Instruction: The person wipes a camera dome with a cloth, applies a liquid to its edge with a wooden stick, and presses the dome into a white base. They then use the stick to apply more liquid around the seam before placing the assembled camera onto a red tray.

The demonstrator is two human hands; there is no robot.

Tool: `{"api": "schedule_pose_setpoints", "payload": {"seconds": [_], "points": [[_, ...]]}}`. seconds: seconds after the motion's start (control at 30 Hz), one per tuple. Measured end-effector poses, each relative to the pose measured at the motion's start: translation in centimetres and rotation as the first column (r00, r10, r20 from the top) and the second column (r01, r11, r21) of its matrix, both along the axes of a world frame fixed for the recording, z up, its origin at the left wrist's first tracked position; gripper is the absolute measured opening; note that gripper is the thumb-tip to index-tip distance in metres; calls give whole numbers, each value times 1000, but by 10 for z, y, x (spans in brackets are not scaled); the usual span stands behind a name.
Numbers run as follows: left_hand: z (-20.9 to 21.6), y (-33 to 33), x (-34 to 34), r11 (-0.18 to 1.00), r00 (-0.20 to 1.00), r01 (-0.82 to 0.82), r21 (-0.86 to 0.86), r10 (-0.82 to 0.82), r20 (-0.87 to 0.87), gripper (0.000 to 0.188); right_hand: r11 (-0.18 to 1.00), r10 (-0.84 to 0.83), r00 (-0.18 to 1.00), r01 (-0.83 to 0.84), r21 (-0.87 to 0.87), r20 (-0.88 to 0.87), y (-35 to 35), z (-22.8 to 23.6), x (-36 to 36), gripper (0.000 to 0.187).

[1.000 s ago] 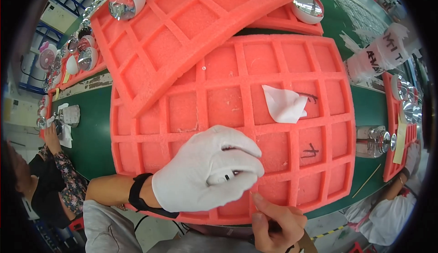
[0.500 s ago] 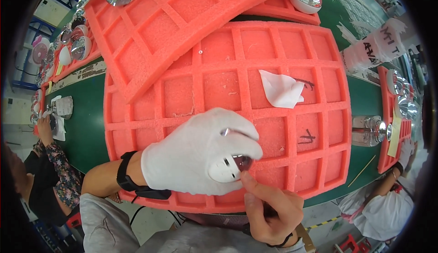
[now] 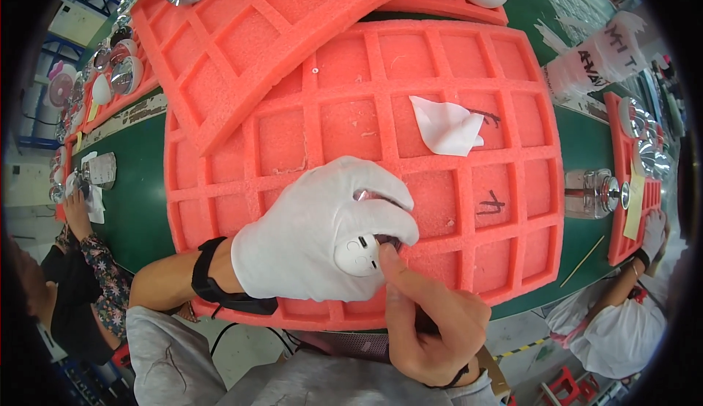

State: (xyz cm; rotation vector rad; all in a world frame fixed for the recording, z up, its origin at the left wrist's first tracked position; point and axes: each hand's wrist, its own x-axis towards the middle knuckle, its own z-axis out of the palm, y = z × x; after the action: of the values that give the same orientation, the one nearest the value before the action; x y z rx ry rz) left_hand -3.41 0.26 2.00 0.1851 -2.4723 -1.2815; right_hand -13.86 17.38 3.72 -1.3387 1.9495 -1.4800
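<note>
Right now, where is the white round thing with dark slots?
In the head view, the white round thing sits just below the middle, held in the gloved left hand, with the bare right hand at its lower right.

Worn on the head, the lone view looks steeply down from above the near edge of the red grid tray (image 3: 382, 124); it faces across it. The lens sits close above the tray; its fisheye curve bows the tray's sides.

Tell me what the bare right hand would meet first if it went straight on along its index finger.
Most likely the white rounded piece held in the gloved left hand; the right hand appears close against its edge, though depth leaves contact unclear.
</note>
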Motion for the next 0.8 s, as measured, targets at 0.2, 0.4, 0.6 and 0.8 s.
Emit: {"api": "schedule_pose_setpoints", "payload": {"seconds": [0.2,0.4,0.6,0.8], "points": [[0,4,0,1000,1000,-15,3,15,12,38,1000,9,1000,-9,11,-9,5,2,1,31],[1,2,-3,999,1000,-4,-48,4,6,38,998,49,997,-46,43,-66,1,7,-4,32],[3,6,1,999,1000,-24,-39,24,11,38,999,40,999,-39,22,-35,-10,8,1,34],[1,3,0,999,999,-32,-16,32,31,40,1000,19,995,-21,-15,-99,0,1,2,36]]}}
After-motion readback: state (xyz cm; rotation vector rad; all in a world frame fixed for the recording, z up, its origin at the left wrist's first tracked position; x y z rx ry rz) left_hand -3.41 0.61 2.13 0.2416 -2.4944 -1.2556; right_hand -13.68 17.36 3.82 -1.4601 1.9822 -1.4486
